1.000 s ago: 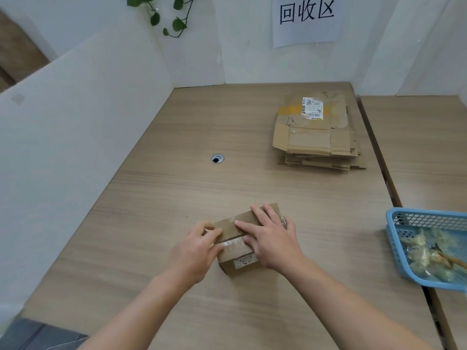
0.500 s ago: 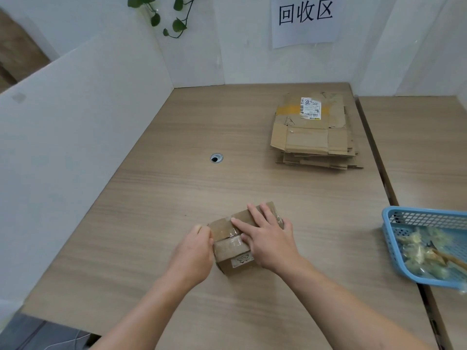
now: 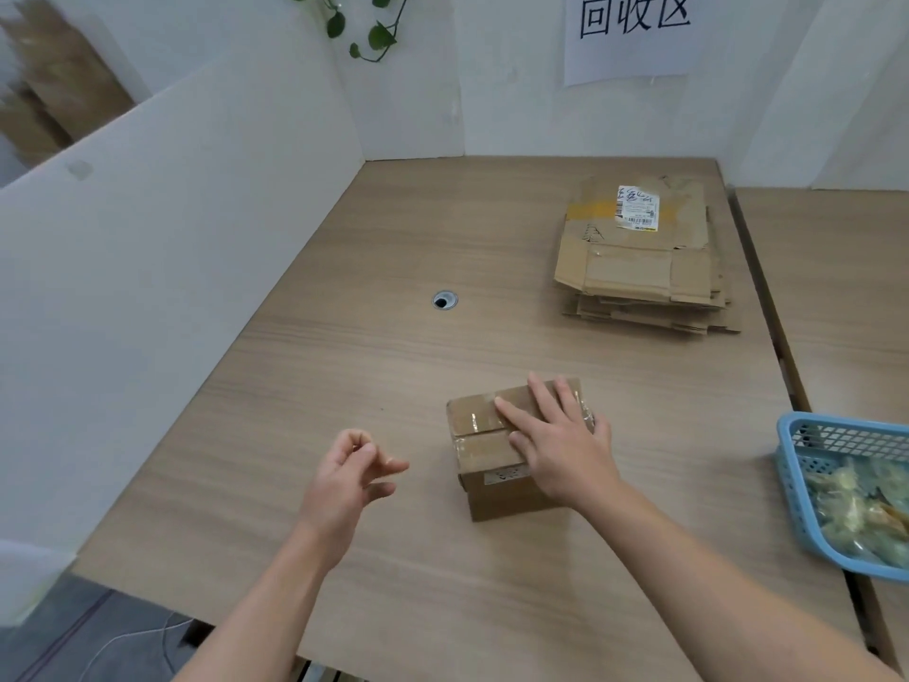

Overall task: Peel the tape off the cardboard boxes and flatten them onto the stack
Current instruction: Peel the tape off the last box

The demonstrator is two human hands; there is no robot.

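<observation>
So the wide wood-grain table [image 3: 344, 386] carries it all. The stack of flattened brown cardboard [image 3: 639, 268] sits well beyond my fingers, waiting. The small taped brown cardboard box [image 3: 492, 489] is pinned under my right hand [image 3: 565, 450], fingers spread flat, I'd guess to steady it. My left hand [image 3: 349, 475] hovers beside it, fingers loosely curled, holding nothing I can see.

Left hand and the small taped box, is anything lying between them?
No. In the head view only bare table shows between the left hand and the box; they are apart.
</observation>
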